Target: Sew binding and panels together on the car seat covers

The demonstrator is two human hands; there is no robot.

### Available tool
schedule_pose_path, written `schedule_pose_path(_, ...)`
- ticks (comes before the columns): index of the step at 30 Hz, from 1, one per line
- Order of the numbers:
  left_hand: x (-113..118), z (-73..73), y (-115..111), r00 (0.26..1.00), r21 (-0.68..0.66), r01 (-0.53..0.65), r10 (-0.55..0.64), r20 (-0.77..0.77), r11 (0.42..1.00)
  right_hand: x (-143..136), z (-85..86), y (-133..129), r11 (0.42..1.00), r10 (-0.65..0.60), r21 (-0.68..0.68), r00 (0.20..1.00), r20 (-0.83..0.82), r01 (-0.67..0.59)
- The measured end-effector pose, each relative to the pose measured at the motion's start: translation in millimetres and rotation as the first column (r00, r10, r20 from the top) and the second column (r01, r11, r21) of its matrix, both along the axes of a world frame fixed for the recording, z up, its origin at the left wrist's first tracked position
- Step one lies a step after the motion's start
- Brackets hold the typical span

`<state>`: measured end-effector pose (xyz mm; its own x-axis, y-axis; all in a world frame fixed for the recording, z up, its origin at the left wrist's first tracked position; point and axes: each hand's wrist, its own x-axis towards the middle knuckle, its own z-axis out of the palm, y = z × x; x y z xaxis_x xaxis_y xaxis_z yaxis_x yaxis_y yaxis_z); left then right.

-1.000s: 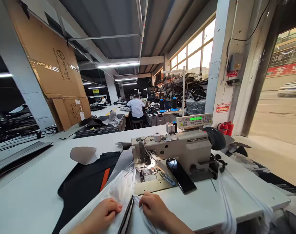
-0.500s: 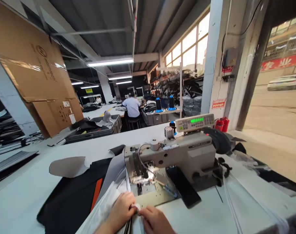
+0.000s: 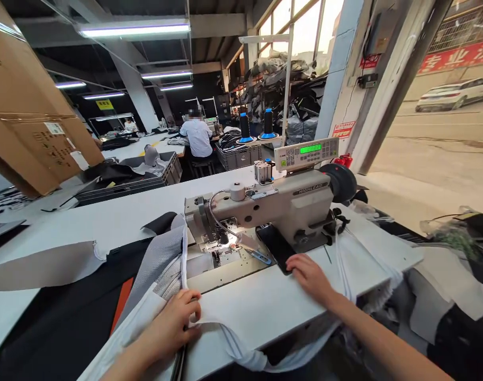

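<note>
Left hand (image 3: 180,320) is grasping white fabric (image 3: 144,308) in curled fingers, while right hand (image 3: 312,279), fingers unclenched, is touching the black phone (image 3: 275,244) beside the sewing machine (image 3: 265,206).

Sewing workshop: sewing machine (image 3: 265,206), thread cones (image 3: 268,123), fabric heaps (image 3: 281,79)

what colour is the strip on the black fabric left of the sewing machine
The strip is orange-red, showing best in the head view.
</note>
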<state>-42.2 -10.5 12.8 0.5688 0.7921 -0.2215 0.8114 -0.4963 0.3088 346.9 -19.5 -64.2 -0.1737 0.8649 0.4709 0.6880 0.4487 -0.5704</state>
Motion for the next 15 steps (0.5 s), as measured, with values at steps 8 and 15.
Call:
schedule_pose_path(8, 36, 10.0, 23, 0.984, 0.086, 0.058, -0.043, -0.175, 0.995, -37, -11.5, 11, 0.995, 0.062, -0.088, 0.986, 0.153, -0.049)
schedule_pose_path(15, 5, -3.2, 7, 0.995, 0.017, -0.076, 0.077, -0.065, 0.997, -87, -10.0, 45, 0.983, 0.092, -0.182, 0.950, 0.297, -0.038)
